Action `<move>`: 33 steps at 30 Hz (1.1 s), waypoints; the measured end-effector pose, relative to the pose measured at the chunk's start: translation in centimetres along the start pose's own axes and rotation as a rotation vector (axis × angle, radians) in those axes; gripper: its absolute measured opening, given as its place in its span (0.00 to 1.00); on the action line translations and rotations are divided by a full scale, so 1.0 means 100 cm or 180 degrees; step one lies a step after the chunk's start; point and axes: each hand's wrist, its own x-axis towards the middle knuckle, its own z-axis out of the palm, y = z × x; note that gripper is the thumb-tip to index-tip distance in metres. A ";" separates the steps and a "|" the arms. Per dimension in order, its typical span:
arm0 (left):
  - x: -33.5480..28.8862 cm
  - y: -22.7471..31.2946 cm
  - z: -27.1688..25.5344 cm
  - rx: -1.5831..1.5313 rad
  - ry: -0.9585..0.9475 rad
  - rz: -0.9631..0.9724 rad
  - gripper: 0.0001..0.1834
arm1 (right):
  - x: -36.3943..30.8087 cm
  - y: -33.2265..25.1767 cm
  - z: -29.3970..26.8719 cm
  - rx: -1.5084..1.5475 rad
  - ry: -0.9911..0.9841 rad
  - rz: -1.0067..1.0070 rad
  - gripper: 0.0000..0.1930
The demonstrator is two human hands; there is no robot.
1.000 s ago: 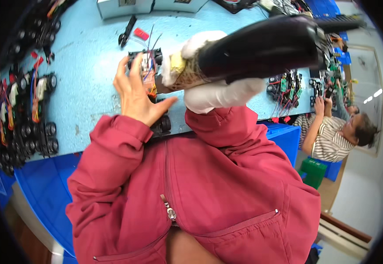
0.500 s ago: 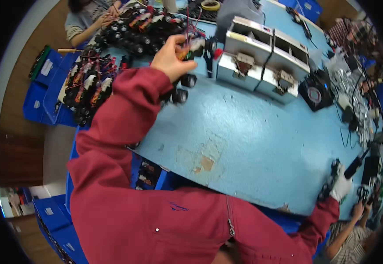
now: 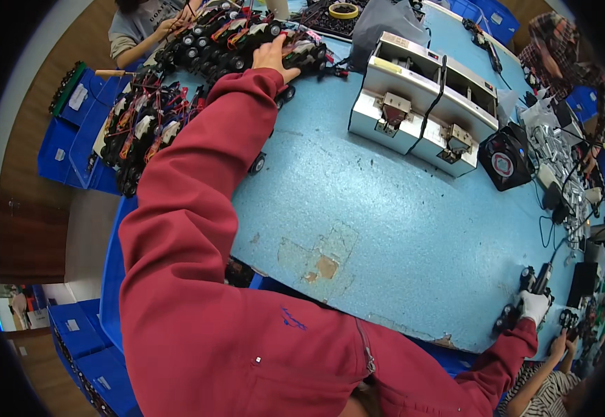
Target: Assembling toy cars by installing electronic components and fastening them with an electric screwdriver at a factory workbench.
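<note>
My bare left hand (image 3: pixel 273 58) reaches to the far left of the bench. Its fingers and thumb are around the near end of a black toy car chassis (image 3: pixel 307 55) with wheels, beside a pile of similar chassis (image 3: pixel 208 52). Another chassis, partly hidden under my left sleeve, shows a wheel (image 3: pixel 258 164). At the right edge of the bench, my right hand (image 3: pixel 535 306), in a white glove, grips a dark electric screwdriver (image 3: pixel 543 278). Next to that hand lies a black wheeled chassis (image 3: pixel 507 316).
Two joined metal boxes (image 3: pixel 424 104) stand at the back centre, with a black fan (image 3: pixel 502 158) beside them. More wired chassis (image 3: pixel 139 128) are heaped at left, near blue bins (image 3: pixel 66 153). Silvery parts (image 3: pixel 556 160) and cables lie at right. Co-workers sit far left, far right and near right.
My left hand has gone farther away and lower, onto the chassis among the pile. The screwdriver in my right hand now stands more upright.
</note>
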 end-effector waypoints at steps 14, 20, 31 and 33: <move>-0.171 0.181 -0.105 -0.1962 -0.0756 0.1940 0.23 | -0.193 -0.204 -0.030 0.2368 -0.3167 -0.0741 0.19; -0.242 0.246 -0.112 -0.3167 -0.1636 0.2458 0.28 | -0.188 -0.215 0.007 0.1332 -0.3233 -0.2032 0.19; -0.248 0.287 -0.114 -0.1794 -0.1641 0.2820 0.07 | -0.177 -0.242 0.043 0.1446 -0.3734 -0.2850 0.17; -0.223 0.258 -0.125 -0.2835 -0.2114 0.1551 0.08 | -0.170 -0.233 0.065 0.1380 -0.3440 -0.2646 0.24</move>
